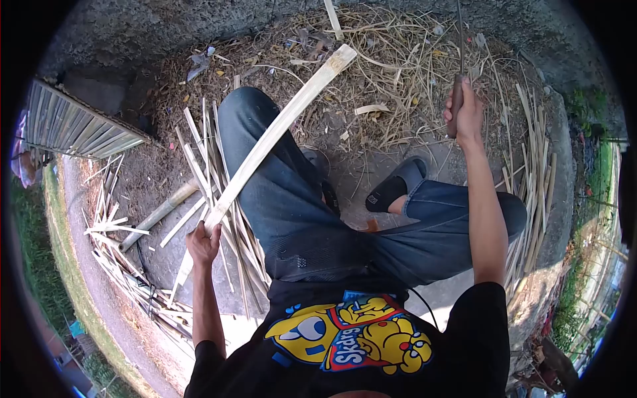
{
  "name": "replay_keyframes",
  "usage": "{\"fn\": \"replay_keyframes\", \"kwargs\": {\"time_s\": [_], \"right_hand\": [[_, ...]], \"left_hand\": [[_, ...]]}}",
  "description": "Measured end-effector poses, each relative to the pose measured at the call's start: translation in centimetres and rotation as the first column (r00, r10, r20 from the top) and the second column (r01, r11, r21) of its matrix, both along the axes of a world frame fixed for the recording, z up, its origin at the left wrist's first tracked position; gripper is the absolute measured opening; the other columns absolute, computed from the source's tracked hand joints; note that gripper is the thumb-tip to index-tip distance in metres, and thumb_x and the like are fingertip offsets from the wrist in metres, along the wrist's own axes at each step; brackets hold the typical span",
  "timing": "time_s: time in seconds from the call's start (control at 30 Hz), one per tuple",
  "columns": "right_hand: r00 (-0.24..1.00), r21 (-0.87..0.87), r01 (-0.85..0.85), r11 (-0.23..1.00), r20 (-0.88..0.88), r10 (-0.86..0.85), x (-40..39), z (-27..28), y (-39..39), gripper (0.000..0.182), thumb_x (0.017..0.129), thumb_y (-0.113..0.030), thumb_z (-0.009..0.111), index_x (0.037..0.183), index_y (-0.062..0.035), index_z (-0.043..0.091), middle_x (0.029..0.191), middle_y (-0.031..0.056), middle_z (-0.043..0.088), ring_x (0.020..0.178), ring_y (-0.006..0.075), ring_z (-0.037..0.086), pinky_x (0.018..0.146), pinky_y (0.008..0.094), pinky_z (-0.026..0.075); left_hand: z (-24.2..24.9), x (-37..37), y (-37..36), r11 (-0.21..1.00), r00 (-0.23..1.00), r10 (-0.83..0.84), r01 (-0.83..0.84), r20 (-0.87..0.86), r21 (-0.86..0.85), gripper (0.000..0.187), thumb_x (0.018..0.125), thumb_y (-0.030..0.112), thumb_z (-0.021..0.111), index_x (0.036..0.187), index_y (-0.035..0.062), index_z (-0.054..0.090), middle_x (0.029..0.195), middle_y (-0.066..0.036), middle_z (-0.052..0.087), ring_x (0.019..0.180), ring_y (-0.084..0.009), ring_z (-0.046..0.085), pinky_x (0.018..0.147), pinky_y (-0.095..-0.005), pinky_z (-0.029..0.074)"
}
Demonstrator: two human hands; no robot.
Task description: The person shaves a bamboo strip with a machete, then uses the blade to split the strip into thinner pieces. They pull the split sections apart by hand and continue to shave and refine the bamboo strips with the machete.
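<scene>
A long pale bamboo strip [275, 132] slants up and to the right across my bent knee. Its lower part is in my left hand [204, 243], whose fingers are closed round it. On the right, my right hand [464, 111] is wrapped round the brown handle of a knife [461, 46]. The thin dark blade points up, away from me, and stands apart from the strip. Both my legs are bent, with dark sandals [398, 186] on the feet.
Bamboo strips [199, 152] lie left of my leg, near a bamboo pole [162, 212]. More strips [544, 172] lie at the right. Shavings [391, 66] cover the ground ahead, below a rough wall [166, 26]. A slatted bamboo panel [79, 126] stands at the left.
</scene>
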State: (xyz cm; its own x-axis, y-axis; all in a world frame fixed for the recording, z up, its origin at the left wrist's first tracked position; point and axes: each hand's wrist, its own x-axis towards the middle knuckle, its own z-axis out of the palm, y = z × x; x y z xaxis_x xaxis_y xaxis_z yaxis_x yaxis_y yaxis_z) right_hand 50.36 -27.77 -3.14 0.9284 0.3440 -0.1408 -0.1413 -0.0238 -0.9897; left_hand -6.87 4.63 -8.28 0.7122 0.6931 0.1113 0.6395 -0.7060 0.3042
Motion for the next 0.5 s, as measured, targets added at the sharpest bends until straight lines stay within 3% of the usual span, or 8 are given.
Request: {"fn": "replay_keyframes", "kwargs": {"time_s": [0.03, 0.1, 0.13, 0.2, 0.33, 0.37, 0.43, 0.5], "right_hand": [[1.0, 0.001, 0.002, 1.0, -0.003, -0.002, -1.2, -0.1, 0.7, 0.051, 0.098, -0.055, 0.055, 0.086, -0.0046, 0.055, 0.064, 0.0022, 0.053, 0.047, 0.0114, 0.049, 0.045, 0.0274, 0.039], [0.955, -0.207, -0.123, 0.971, 0.24, 0.172, -3.6, -0.5, 2.1, 0.053, 0.099, -0.055, 0.054, 0.084, -0.0041, 0.057, 0.059, 0.0025, 0.053, 0.048, 0.0125, 0.053, 0.046, 0.0303, 0.042], [0.955, -0.202, -0.124, 0.971, 0.241, 0.173, -4.5, -0.5, 2.6, 0.053, 0.099, -0.055, 0.054, 0.084, -0.0041, 0.057, 0.059, 0.0025, 0.053, 0.048, 0.0125, 0.053, 0.046, 0.0303, 0.042], [0.763, -0.459, -0.164, 0.873, 0.502, 0.407, -6.4, -0.2, 3.6, 0.053, 0.098, -0.055, 0.055, 0.085, -0.0044, 0.058, 0.055, 0.0056, 0.053, 0.049, 0.0198, 0.058, 0.048, 0.0354, 0.045], [0.591, -0.782, -0.254, 0.569, 0.34, 0.731, -11.6, 1.2, 6.3, 0.054, 0.095, -0.06, 0.053, 0.093, -0.0067, 0.059, 0.062, 0.0158, 0.063, 0.063, 0.0398, 0.066, 0.057, 0.0477, 0.053], [0.549, -0.845, -0.243, 0.477, 0.285, 0.786, -13.1, 1.3, 7.0, 0.057, 0.095, -0.064, 0.051, 0.097, -0.0075, 0.058, 0.064, 0.0172, 0.065, 0.067, 0.0399, 0.068, 0.061, 0.0497, 0.055], [0.447, -0.848, -0.215, 0.484, 0.355, 0.821, -14.8, 0.1, 7.5, 0.057, 0.095, -0.065, 0.049, 0.099, -0.0081, 0.058, 0.064, 0.0172, 0.065, 0.065, 0.0388, 0.069, 0.059, 0.0498, 0.055], [0.361, -0.799, -0.072, 0.597, 0.537, 0.763, -12.5, -1.3, 7.3, 0.06, 0.094, -0.067, 0.048, 0.098, -0.0079, 0.057, 0.063, 0.0158, 0.065, 0.061, 0.0376, 0.069, 0.052, 0.0492, 0.054]], "left_hand": [[0.0, 0.3, 0.0, 1.0, 1.0, -0.002, 0.002, -0.003, 0.001, 0.048, 0.086, 0.039, 0.075, 0.068, 0.003, 0.05, 0.055, -0.018, 0.052, 0.048, -0.0404, 0.054, 0.047, -0.043, 0.041], [0.3, 1.0, -0.2, 0.996, 0.996, -0.022, 0.014, 0.087, 0.092, 0.047, 0.084, 0.038, 0.078, 0.067, 0.0042, 0.05, 0.055, -0.017, 0.054, 0.049, -0.0394, 0.055, 0.048, -0.0428, 0.043], [0.7, 1.2, -0.3, 0.993, 1.0, 0.0, -0.003, 0.027, 0.115, 0.048, 0.082, 0.039, 0.08, 0.066, 0.0057, 0.05, 0.056, -0.016, 0.056, 0.048, -0.0372, 0.057, 0.047, -0.0425, 0.044], [1.3, 1.9, -0.8, 0.987, 0.999, 0.002, -0.008, 0.037, 0.161, 0.05, 0.081, 0.041, 0.081, 0.066, 0.0063, 0.049, 0.056, -0.015, 0.057, 0.048, -0.0359, 0.057, 0.046, -0.0423, 0.044], [2.3, 3.6, -1.7, 0.965, 1.0, -0.002, -0.001, 0.012, 0.262, 0.048, 0.081, 0.041, 0.082, 0.066, 0.0082, 0.05, 0.056, -0.013, 0.059, 0.047, -0.0331, 0.059, 0.045, -0.0412, 0.045], [2.8, 4.1, -1.8, 0.96, 1.0, 0.003, 0.004, -0.027, 0.28, 0.045, 0.082, 0.038, 0.081, 0.067, 0.0078, 0.051, 0.057, -0.014, 0.059, 0.049, -0.0348, 0.06, 0.047, -0.0412, 0.046], [3.0, 3.8, -1.7, 0.95, 1.0, -0.002, 0.003, -0.004, 0.311, 0.046, 0.081, 0.039, 0.082, 0.067, 0.0084, 0.051, 0.057, -0.014, 0.059, 0.048, -0.0349, 0.059, 0.046, -0.0417, 0.046], [2.6, 1.8, -1.0, 0.962, 1.0, -0.029, 0.028, 0.0, 0.272, 0.046, 0.081, 0.038, 0.082, 0.068, 0.0077, 0.051, 0.056, -0.014, 0.059, 0.047, -0.0355, 0.058, 0.046, -0.0418, 0.045]]}}
